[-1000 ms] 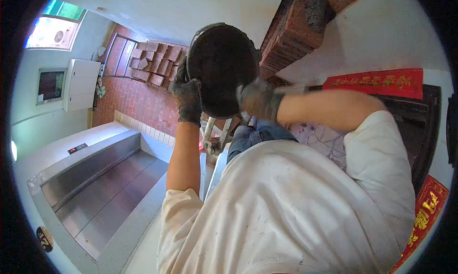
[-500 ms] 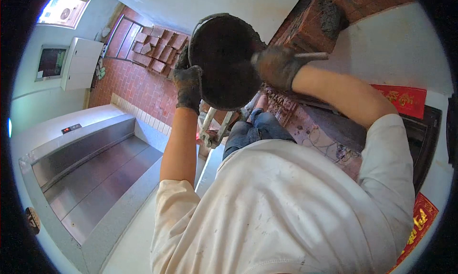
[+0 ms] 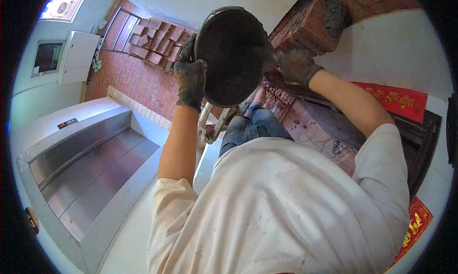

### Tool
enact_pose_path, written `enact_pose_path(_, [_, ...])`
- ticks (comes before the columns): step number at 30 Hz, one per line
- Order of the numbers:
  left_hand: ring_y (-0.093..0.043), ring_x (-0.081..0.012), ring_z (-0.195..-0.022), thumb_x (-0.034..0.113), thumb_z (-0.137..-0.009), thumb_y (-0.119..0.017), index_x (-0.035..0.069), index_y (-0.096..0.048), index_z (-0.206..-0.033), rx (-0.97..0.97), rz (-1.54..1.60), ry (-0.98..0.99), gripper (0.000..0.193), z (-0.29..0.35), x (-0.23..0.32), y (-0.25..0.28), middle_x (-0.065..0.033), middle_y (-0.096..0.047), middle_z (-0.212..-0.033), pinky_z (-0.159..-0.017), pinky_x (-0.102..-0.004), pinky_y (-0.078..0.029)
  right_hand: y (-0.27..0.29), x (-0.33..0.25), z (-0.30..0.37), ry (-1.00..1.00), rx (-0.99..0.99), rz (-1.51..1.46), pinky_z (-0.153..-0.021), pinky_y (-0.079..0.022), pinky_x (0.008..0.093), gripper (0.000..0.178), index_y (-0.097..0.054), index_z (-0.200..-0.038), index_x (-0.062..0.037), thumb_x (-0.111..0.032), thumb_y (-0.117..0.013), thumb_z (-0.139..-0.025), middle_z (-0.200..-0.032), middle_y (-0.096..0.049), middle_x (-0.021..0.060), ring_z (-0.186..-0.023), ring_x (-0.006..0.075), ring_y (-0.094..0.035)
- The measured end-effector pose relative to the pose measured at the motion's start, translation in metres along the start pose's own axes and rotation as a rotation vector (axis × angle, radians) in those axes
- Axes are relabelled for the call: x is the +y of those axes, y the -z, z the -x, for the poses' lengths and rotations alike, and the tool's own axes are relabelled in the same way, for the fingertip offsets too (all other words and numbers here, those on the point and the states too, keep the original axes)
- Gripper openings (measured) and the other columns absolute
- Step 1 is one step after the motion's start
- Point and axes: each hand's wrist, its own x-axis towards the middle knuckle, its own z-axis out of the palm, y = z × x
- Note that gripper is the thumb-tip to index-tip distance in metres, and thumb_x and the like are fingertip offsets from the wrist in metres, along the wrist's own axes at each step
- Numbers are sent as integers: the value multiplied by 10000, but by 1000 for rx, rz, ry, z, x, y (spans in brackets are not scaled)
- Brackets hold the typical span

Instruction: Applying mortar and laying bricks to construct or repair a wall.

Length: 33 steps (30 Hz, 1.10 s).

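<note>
Clamping the shadowed bucket [image 3: 233, 57]: left grip [image 3: 191, 79]. Blurred right grip [image 3: 296, 67]: cannot tell if closed.

A loose white short-sleeved shirt [image 3: 286, 207] covers the torso, its cloth creased in long folds and marked with small dark specks and faint brownish smudges; the left sleeve [image 3: 174, 197] is tinged yellowish-brown, the right sleeve [image 3: 381, 154] looks cleaner; both forearms are bare; blue jeans [image 3: 257, 126] show at the far edge of the shirt; dark, grimy gloves [image 3: 192, 85] with brownish patches cover both hands, the right one blurred.
</note>
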Motion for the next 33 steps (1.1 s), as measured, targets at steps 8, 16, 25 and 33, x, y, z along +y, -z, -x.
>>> enact_pose_path(8, [-492,-240,-1115,-1,-629,-625,-68,-423,-1251,61,43,14,658,3,-5,-4,-127,-507,-1236,-980,-339,-375,-98,-94,52,87,-135,-448,-614,-495,437,348,-581,-985,-67,-342,-520,-780,-799,-621,180,-684,324,-614])
enact_pose_path(16, [-480,-254,-1125,22,-633,-572,-55,-439,-1241,153,206,-35,627,39,20,-9,-128,-504,-1237,-982,-349,-362,-87,-108,46,31,-17,-974,-652,-497,404,412,-568,-966,-15,-403,-503,-844,-858,-593,138,-715,287,-588])
enact_pose_path(25, [-497,-271,-1079,54,-648,-512,-12,-425,-1243,292,-53,175,606,128,-13,62,-130,-506,-1196,-915,-350,-424,-84,-106,63,20,47,-849,-717,-487,369,269,-615,-905,-60,-281,-490,-815,-913,-626,122,-820,289,-599])
enact_pose_path(33, [-486,-334,-1113,-40,-609,-516,21,-394,-1293,350,351,455,697,191,-69,99,-149,-483,-1247,-928,-423,-428,-115,-118,83,53,154,-829,-654,-450,433,318,-592,-849,-41,-331,-471,-805,-790,-601,147,-761,303,-587])
